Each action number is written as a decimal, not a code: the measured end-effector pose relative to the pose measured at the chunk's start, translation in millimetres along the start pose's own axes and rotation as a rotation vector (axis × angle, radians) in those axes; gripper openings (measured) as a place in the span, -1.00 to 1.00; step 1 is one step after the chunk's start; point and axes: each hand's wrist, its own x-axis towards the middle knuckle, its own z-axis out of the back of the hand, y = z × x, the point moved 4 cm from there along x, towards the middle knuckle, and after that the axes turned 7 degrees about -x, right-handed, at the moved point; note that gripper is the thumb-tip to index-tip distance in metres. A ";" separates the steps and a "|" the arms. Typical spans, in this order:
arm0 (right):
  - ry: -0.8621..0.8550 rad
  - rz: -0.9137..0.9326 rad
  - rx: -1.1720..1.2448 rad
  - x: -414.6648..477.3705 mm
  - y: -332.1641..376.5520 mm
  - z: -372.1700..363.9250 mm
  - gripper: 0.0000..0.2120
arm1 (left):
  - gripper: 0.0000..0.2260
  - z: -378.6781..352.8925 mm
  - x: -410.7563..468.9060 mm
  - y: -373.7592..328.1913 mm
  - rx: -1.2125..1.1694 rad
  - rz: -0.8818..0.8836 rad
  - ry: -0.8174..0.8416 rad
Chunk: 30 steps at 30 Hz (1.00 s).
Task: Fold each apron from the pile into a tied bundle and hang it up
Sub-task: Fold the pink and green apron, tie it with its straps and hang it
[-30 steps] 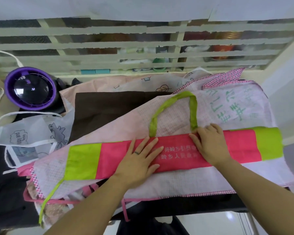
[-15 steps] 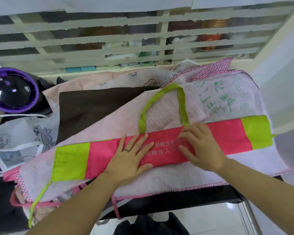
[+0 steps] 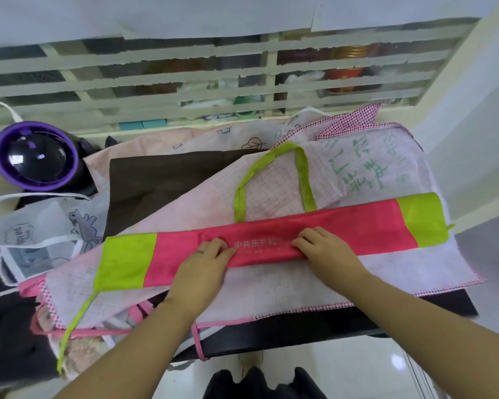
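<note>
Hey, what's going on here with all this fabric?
A person is folding a pink and green apron into a long narrow band on top of a pile of other aprons. The left hand and right hand both grip the band's near edge at its middle. Its green neck loop lies flat beyond the band. It isn't tied or hung yet.

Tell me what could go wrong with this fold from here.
1. The left hand and right hand grip the pink apron only near its middle, so its outer ends may lag and the roll may turn out uneven.
2. The green neck loop lies loose beyond the fold and could get trapped crooked.
3. The checked apron underneath might get pinched and dragged along.
</note>
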 end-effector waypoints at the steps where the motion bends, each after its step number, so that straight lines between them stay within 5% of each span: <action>1: 0.093 -0.030 -0.035 4.7 -3.5 8.0 -0.72 | -0.65 5.5 2.0 3.6 -0.023 0.046 0.028; 3: 0.297 -0.070 -0.063 12.7 -15.6 23.7 -0.74 | -0.80 16.1 6.4 12.0 -0.090 0.128 0.132; 5: 0.533 -0.081 -0.009 19.8 -25.5 31.3 -0.83 | -0.72 21.2 7.8 24.6 -0.113 0.209 0.291; 9: 0.689 -0.148 0.152 21.5 -39.8 26.7 -0.85 | -0.71 29.1 -1.3 57.0 -0.103 0.304 0.378; 14: 0.553 -0.336 0.194 6.9 -53.2 4.3 -0.73 | -0.63 43.3 -18.6 99.4 -0.085 0.450 0.315; 18: 0.418 -0.363 -0.018 5.2 -46.2 -2.2 -0.66 | -0.66 51.1 -29.2 111.1 0.278 0.493 0.269; 21: 0.370 -0.328 -0.118 9.3 -42.9 -2.5 -0.61 | -0.91 51.5 -24.2 93.8 0.334 0.401 0.013; 23: 0.400 -0.304 -0.116 13.2 -44.0 -1.2 -0.61 | -0.82 48.4 -15.6 70.6 0.280 0.294 -0.102; 27: 0.489 -0.265 -0.119 21.5 -30.6 1.1 -0.58 | -0.62 21.2 13.9 -8.4 0.049 -0.011 0.030; 30: 0.431 -0.248 -0.131 18.4 -13.1 2.4 -0.55 | -0.52 -11.2 20.7 -40.5 0.042 -0.035 0.190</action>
